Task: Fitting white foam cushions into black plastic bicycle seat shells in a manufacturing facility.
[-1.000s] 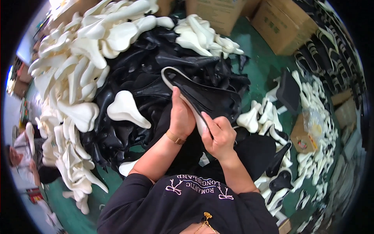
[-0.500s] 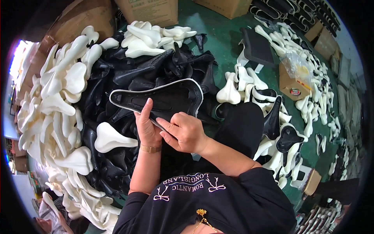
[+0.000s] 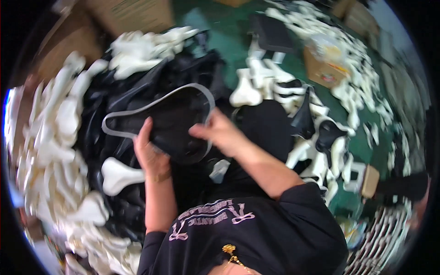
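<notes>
Between my two hands is a bicycle saddle [image 3: 172,121], its black hollow underside facing up and a pale rim running round its edge. Its narrow nose points left and the wide end is to the right. My left hand [image 3: 151,153] grips the near edge, thumb over the rim. At the wide end, my right hand [image 3: 221,133] holds the rim with its thumb inside; some fingers are hidden behind the saddle. Below it lies a heap of black saddle shells [image 3: 98,137]. One white saddle-shaped foam pad [image 3: 119,176] rests on the heap beside my left forearm.
White foam pads [image 3: 50,151] are piled along the left, with another stack [image 3: 137,50] at the back. Mixed black and white pieces [image 3: 316,133] lie right of my black-clad knee [image 3: 263,123]. Farther off stand a black-topped stool [image 3: 272,34], an opened carton [image 3: 323,68] and large cardboard boxes [image 3: 130,16].
My right hand has moved from the near edge to the saddle's wide end. The saddle has tipped, showing more of its hollow underside. The whole view has shifted and blurred slightly.
</notes>
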Available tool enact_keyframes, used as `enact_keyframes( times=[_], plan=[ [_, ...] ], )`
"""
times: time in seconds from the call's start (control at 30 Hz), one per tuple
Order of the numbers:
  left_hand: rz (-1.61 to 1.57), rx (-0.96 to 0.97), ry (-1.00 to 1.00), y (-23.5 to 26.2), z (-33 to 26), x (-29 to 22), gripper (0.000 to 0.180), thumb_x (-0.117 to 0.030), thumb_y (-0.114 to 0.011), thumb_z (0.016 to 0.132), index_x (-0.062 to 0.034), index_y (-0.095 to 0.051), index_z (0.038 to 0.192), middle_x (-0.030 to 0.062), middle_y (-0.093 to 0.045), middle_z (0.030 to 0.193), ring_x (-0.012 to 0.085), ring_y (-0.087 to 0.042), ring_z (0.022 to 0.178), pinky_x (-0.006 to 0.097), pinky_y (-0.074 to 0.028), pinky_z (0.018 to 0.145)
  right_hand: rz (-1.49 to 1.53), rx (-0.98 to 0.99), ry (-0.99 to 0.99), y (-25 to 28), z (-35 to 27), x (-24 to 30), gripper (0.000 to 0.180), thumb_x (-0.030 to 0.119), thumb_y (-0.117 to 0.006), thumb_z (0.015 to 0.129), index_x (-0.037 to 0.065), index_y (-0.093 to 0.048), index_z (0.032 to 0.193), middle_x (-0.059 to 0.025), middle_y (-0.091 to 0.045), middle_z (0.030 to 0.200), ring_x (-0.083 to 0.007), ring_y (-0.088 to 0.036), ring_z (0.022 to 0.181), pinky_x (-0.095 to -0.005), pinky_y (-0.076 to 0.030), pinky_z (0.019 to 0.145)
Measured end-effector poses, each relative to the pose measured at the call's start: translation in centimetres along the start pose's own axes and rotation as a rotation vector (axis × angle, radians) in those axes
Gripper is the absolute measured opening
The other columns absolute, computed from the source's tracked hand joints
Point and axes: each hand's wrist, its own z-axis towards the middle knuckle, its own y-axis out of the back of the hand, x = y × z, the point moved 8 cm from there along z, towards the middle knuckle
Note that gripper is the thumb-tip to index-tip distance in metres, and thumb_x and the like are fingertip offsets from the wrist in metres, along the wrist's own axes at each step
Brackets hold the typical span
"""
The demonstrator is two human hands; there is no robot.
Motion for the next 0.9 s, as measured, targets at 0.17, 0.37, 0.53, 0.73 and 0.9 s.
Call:
enact_keyframes(
  times=[0.17, 0.37, 0.53, 0.73, 0.9],
  plan=[
    [0.104, 0.109, 0.066, -3.3, -1.1, 1.0, 0.036, -0.024, -0.052, 0.094, 0.0012, -0.057, 0.119, 0.0147, -0.061, 0.119, 0.0260, -0.060, 0.108, 0.040, -0.046, 0.097, 0.290, -0.019, 0.168, 0.6, -1.5, -1.7, 0.053, -0.002, -0.066, 0.081, 0.001, -0.045, 0.130, -0.0069, -0.057, 0.121, -0.0162, -0.053, 0.111, -0.0323, -0.042, 0.099],
    [0.352, 0.213, -0.346, -8.3, 0.8, -3.3, 0.040, -0.026, -0.045, 0.099, -0.0013, -0.043, 0.132, 0.0191, -0.054, 0.126, 0.0306, -0.052, 0.118, 0.045, -0.041, 0.102, 0.292, -0.088, 0.226, 5.0, -5.4, 2.1, 0.049, -0.001, -0.065, 0.083, 0.002, -0.047, 0.128, -0.0058, -0.057, 0.120, -0.0147, -0.054, 0.107, -0.0320, -0.044, 0.096],
    [0.709, 0.545, -0.384, -13.8, -2.0, 1.5, 0.047, -0.030, -0.046, 0.100, 0.0000, -0.036, 0.135, 0.0180, -0.054, 0.124, 0.0268, -0.059, 0.105, 0.038, -0.048, 0.093, 0.203, -0.301, 0.320, 12.0, -10.8, 5.4, 0.049, 0.005, -0.069, 0.082, 0.001, -0.047, 0.126, -0.0073, -0.061, 0.115, -0.0151, -0.057, 0.104, -0.0310, -0.046, 0.093],
    [0.838, 0.711, -0.004, -12.5, -2.1, 5.8, 0.046, -0.030, -0.056, 0.096, -0.0032, -0.046, 0.132, 0.0127, -0.055, 0.123, 0.0215, -0.057, 0.108, 0.033, -0.047, 0.091, 0.260, -0.969, 0.433, 26.0, -22.3, 5.8, 0.032, 0.010, -0.069, 0.082, -0.001, -0.058, 0.110, -0.0103, -0.066, 0.101, -0.0180, -0.064, 0.089, -0.0334, -0.051, 0.082],
    [0.906, 0.457, 0.079, -6.4, 1.2, 3.4, 0.033, -0.020, -0.053, 0.097, -0.0048, -0.052, 0.127, 0.0090, -0.060, 0.114, 0.0176, -0.059, 0.103, 0.031, -0.048, 0.089, 0.595, -1.124, 0.130, 31.9, -24.3, -5.8, 0.033, 0.013, -0.069, 0.080, -0.001, -0.061, 0.109, -0.0102, -0.068, 0.096, -0.0219, -0.066, 0.081, -0.0368, -0.053, 0.076]
  ],
)
